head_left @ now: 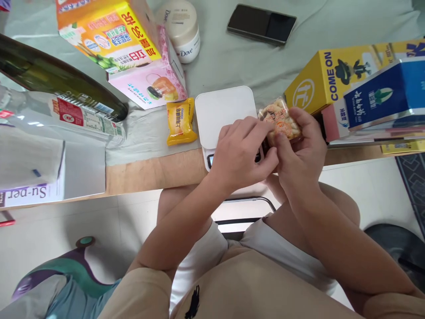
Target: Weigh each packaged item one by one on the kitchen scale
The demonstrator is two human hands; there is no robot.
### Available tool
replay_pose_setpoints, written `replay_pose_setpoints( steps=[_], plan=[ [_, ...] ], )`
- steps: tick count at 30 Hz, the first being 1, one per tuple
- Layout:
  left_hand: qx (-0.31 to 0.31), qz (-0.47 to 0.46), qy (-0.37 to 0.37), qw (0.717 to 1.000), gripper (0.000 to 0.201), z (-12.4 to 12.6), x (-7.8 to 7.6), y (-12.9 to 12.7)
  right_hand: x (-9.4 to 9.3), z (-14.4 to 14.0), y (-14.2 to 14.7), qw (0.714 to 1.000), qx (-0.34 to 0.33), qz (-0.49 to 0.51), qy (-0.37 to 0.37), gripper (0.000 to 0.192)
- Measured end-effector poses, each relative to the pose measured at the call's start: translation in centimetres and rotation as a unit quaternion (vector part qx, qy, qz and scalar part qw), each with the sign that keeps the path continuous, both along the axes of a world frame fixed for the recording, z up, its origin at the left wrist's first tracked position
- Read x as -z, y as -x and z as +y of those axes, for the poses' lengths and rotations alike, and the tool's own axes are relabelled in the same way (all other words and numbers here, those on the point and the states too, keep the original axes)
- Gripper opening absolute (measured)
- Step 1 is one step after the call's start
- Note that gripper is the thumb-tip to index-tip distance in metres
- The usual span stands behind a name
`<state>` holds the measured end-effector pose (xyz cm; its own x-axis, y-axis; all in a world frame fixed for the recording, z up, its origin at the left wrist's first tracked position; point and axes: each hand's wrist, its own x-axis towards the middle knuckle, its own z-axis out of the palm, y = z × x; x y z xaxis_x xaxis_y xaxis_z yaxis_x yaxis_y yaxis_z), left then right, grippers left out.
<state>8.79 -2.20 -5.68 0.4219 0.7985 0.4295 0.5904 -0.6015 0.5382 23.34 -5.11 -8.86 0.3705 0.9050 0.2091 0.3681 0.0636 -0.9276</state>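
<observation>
My right hand (300, 148) holds a small clear snack packet (280, 119) with pale biscuit pieces and an orange label, just above the right front corner of a white kitchen scale (222, 108). My left hand (241, 153) lies over the scale's front edge, and its fingertips pinch the packet's lower left edge. Both hands grip the packet. A yellow wrapped snack (180, 121) lies on the cloth just left of the scale.
A green glass bottle (56, 77) and a clear plastic bottle (66, 117) lie at left. A yellow-and-pink box (122, 48), a Dove jar (182, 29) and a black phone (261, 24) sit behind. Yellow and blue cartons (365, 88) lie at right. The table edge (149, 170) runs in front.
</observation>
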Motion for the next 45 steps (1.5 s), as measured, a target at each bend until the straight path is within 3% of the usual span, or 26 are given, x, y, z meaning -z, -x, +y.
replay_pose_setpoints(
  steps=[7, 14, 19, 23, 27, 33, 39, 45],
  plan=[
    [-0.040, -0.041, -0.026, 0.998, 0.011, 1.9, 0.3, 2.2, 1.2, -1.0, -0.1, 0.986, 0.013, -0.169, -0.008, 0.056],
    [-0.055, -0.041, -0.018, 0.997, 0.007, 2.2, 0.4, 3.1, 1.1, -1.7, -0.4, 0.976, -0.046, -0.208, 0.034, 0.077],
    [-0.064, -0.088, -0.058, 0.992, 0.003, 2.4, 0.5, 3.5, 1.6, -2.4, 0.2, 0.964, -0.036, -0.264, 0.010, 0.087],
    [-0.079, -0.089, -0.065, 0.991, 0.002, 2.8, 0.4, 4.3, 1.9, -2.4, 0.9, 0.951, -0.044, -0.304, -0.032, 0.083],
    [-0.142, -0.080, -0.047, 0.986, 0.005, 3.3, 0.1, 5.8, 1.4, -1.9, 1.2, 0.943, -0.031, -0.326, -0.049, 0.069],
    [-0.220, -0.071, -0.055, 0.971, 0.013, 4.6, 0.8, 9.2, 0.8, -1.6, 1.3, 0.956, -0.035, -0.289, -0.045, 0.054],
    [-0.238, -0.094, -0.036, 0.966, 0.009, 4.9, 1.2, 11.8, 0.7, -1.7, 1.0, 0.957, -0.039, -0.281, -0.063, 0.052],
    [-0.259, -0.085, -0.023, 0.962, 0.003, 5.3, 1.9, 12.6, 0.4, -1.7, 1.3, 0.948, -0.023, -0.311, -0.065, 0.049]
  ],
)
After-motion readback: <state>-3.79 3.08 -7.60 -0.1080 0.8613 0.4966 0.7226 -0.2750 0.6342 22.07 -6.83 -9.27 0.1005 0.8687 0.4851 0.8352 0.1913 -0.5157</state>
